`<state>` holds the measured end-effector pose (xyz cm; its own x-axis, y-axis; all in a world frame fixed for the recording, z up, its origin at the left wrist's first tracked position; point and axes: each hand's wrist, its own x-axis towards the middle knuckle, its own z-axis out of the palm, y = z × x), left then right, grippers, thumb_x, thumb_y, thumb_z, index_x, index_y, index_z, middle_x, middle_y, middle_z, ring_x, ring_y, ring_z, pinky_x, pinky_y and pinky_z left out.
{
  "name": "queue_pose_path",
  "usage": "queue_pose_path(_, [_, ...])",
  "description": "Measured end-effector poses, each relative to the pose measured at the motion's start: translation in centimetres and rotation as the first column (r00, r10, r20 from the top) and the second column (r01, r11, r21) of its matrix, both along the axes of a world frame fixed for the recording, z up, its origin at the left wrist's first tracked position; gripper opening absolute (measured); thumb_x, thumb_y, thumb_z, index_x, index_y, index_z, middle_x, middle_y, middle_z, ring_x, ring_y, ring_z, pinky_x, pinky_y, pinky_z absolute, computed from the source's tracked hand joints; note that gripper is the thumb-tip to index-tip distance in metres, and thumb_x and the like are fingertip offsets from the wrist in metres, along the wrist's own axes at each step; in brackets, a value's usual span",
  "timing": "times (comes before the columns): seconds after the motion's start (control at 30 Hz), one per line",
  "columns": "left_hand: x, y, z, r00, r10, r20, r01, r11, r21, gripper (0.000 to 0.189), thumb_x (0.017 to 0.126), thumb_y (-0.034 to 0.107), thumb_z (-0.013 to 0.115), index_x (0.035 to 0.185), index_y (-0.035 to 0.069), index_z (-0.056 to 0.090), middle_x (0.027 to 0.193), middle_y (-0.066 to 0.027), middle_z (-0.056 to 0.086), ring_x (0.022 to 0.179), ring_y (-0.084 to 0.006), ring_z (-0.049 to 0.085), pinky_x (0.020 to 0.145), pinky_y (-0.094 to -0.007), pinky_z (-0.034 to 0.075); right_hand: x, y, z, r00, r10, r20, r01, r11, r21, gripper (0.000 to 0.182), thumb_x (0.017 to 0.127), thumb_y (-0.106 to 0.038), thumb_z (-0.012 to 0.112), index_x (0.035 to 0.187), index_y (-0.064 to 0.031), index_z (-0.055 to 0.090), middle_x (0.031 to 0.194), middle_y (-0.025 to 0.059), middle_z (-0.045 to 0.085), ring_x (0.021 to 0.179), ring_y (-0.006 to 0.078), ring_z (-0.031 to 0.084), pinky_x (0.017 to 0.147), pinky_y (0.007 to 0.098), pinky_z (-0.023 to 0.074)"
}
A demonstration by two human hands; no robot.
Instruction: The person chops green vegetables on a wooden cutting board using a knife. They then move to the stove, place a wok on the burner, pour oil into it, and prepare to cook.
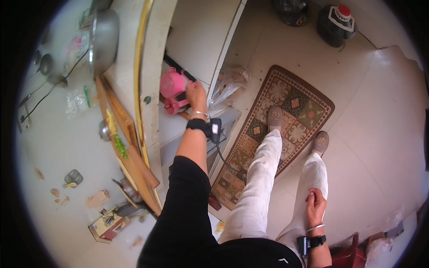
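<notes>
My left hand (196, 95) reaches in below the counter. Its fingers are curled and blurred beside a pink lidded container (172, 83), and whether they touch it is unclear. Just under that, a second pink container (171, 105) with a handle lies close to my wrist. Both stand in the open space beneath the countertop (150, 110). My right hand (316, 204) hangs in front of my right leg with loosely curled fingers and nothing visible in it.
On the counter are a wooden cutting board (125, 164) with chopped greens (120, 146) and a metal bowl (105, 42). A clear plastic bag (231, 87) lies near the patterned mat (291, 90). A dark jug with a red cap (336, 26) stands by the wall; a red stool (350, 254) is behind right.
</notes>
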<state>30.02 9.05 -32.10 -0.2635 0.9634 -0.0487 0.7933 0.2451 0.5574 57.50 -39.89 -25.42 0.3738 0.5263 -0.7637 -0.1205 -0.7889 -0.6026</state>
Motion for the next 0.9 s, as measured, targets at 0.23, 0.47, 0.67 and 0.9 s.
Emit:
queue_pose_path(0.23, [-0.6, 8.1, -2.0, 0.619, 0.47, 0.629, -0.437, 0.872, -0.222, 0.033, 0.095, 0.016, 0.052, 0.116, -0.01, 0.047, 0.115, -0.0224, 0.056, 0.1, -0.0333, 0.061, 0.084, -0.0373, 0.057, -0.3, 2.8, 0.4, 0.979, -0.2, -0.033, 0.197, 0.979, -0.059, 0.013, 0.095, -0.005, 0.049, 0.095, 0.002, 0.061, 0.066, 0.0042, 0.055, 0.061, 0.0103, 0.054, 0.058, 0.0249, 0.0445])
queue_pose_path(0.47, [-4.1, 13.4, -3.2, 0.233, 0.435, 0.87, -0.345, 0.873, -0.344, 0.037, 0.098, 0.019, 0.041, 0.12, -0.011, 0.045, 0.12, -0.0221, 0.057, 0.108, -0.0331, 0.059, 0.093, -0.0401, 0.052, 0.3, 5.1, -1.0, 0.945, -0.306, -0.117, 0.299, 0.951, -0.075, 0.013, 0.096, -0.005, 0.049, 0.097, 0.0015, 0.06, 0.068, 0.0024, 0.054, 0.062, 0.0089, 0.051, 0.056, 0.023, 0.0415])
queue_pose_path(0.67, [-5.0, 15.0, -3.6, 0.121, 0.374, 0.919, -0.357, 0.881, -0.312, 0.038, 0.097, 0.019, 0.039, 0.121, -0.01, 0.046, 0.122, -0.0212, 0.057, 0.111, -0.0325, 0.058, 0.095, -0.0424, 0.05, 0.5, 6.2, -1.5, 0.962, -0.259, -0.086, 0.256, 0.966, -0.035, 0.011, 0.098, -0.011, 0.051, 0.098, -0.0047, 0.059, 0.065, -0.0008, 0.052, 0.053, 0.0026, 0.043, 0.044, 0.0182, 0.0323])
queue_pose_path(0.9, [-6.9, 15.8, -4.1, 0.04, 0.366, 0.93, -0.372, 0.869, -0.326, 0.014, 0.084, 0.011, 0.058, 0.072, 0.012, 0.05, 0.111, -0.0184, 0.06, 0.104, -0.0331, 0.06, 0.088, -0.0462, 0.051, 1.4, 7.6, -1.3, 0.968, -0.232, -0.1, 0.221, 0.969, -0.107, 0.011, 0.098, -0.012, 0.052, 0.097, -0.0045, 0.059, 0.063, -0.0007, 0.052, 0.05, 0.0027, 0.042, 0.042, 0.0182, 0.0311])
